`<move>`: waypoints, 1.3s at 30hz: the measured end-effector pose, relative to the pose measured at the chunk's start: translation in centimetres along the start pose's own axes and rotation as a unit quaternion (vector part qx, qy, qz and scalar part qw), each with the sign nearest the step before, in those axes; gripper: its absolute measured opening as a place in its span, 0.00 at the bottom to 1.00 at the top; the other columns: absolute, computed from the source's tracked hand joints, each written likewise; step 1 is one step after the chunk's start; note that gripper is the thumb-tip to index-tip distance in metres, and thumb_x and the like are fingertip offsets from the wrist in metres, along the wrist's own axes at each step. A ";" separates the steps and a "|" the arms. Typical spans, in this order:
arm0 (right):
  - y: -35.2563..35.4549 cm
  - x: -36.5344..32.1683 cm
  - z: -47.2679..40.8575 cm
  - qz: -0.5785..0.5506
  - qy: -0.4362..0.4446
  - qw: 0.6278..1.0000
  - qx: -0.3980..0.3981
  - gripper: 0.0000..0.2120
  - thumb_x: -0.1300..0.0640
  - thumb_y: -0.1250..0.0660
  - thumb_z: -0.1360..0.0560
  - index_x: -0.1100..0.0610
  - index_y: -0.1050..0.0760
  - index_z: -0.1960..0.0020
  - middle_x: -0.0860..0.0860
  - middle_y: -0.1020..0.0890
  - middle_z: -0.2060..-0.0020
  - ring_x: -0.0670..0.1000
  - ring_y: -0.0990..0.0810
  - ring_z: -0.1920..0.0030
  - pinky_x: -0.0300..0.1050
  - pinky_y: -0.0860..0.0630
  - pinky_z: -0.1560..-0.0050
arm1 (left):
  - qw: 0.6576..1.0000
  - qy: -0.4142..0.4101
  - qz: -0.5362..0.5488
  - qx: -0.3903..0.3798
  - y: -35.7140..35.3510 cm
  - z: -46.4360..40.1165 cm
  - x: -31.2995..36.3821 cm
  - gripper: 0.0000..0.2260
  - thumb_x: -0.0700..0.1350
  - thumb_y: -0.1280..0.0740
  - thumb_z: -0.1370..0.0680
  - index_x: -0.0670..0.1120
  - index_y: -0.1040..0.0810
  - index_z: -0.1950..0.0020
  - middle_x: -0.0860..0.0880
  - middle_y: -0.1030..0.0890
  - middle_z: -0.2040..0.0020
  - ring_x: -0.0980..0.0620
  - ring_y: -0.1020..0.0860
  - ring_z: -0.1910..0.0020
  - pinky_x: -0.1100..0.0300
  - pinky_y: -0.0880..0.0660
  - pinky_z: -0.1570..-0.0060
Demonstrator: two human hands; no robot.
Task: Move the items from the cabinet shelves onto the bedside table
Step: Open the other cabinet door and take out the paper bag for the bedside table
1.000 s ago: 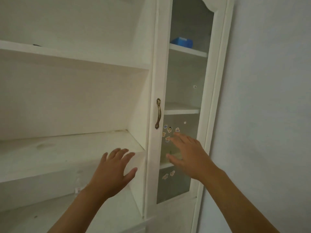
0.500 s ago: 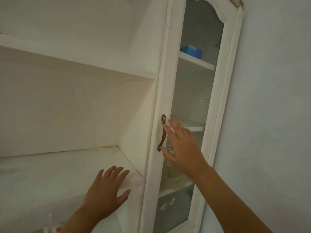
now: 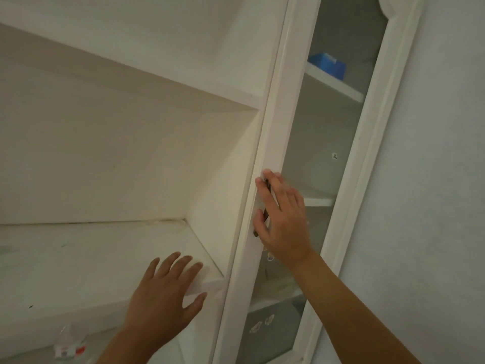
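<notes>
The right hand point(image 3: 282, 219) lies on the brown handle point(image 3: 265, 208) of the glass door point(image 3: 275, 127), fingers beginning to wrap it; whether it truly grips, I cannot tell. The left hand point(image 3: 165, 292) is spread flat at the open shelf point(image 3: 78, 261) edge, holding nothing. A blue box point(image 3: 328, 64) sits on the top shelf behind the glass. A clear bottle point(image 3: 69, 342) stands on the shelf below.

Closed glass door point(image 3: 322, 153) blocks blue box point(image 3: 328, 64); left open shelf point(image 3: 78, 258) bare, reachable

blue box point(image 3: 328, 64) | upper shelf behind glass door | clear bottle point(image 3: 68, 344), red label | lowest open shelf
</notes>
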State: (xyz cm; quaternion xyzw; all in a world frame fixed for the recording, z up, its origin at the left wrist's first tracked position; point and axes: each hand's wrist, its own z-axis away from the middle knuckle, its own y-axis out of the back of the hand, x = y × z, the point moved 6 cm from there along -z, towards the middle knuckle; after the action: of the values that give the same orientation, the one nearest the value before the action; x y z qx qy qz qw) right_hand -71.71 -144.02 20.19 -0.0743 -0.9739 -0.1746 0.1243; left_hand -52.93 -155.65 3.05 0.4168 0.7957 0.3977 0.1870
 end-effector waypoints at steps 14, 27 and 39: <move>-0.4 -1.4 -0.3 0.073 -0.053 0.995 -0.039 0.33 0.59 0.36 0.22 0.59 0.38 0.18 0.57 0.35 0.19 0.58 0.39 0.19 0.60 0.29 0.28 | 1.000 0.007 -0.011 0.015 0.1 0.3 -0.4 0.23 0.64 0.42 0.21 0.55 0.20 0.33 0.52 0.18 0.34 0.44 0.23 0.31 0.38 0.28 0.30; 1.5 -1.6 0.7 0.058 -0.072 0.995 -0.023 0.34 0.62 0.34 0.22 0.59 0.38 0.18 0.57 0.36 0.19 0.57 0.42 0.17 0.56 0.36 0.24 | 1.000 0.001 0.018 0.014 0.6 0.4 -0.1 0.23 0.64 0.42 0.21 0.56 0.21 0.32 0.54 0.19 0.34 0.47 0.23 0.30 0.38 0.30 0.28; 3.8 -1.1 1.6 0.063 -0.057 0.996 -0.014 0.34 0.61 0.30 0.23 0.59 0.36 0.19 0.57 0.34 0.20 0.58 0.38 0.18 0.57 0.35 0.24 | 0.990 -0.099 0.090 0.050 1.5 -2.0 7.2 0.23 0.63 0.41 0.18 0.55 0.28 0.26 0.55 0.24 0.27 0.49 0.28 0.26 0.41 0.36 0.23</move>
State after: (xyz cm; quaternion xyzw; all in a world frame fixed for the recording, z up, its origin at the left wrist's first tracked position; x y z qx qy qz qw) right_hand -70.25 -140.05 19.69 -0.1468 -0.9703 -0.1755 0.0779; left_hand -57.60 -150.28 5.75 0.5332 0.7511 0.3298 0.2071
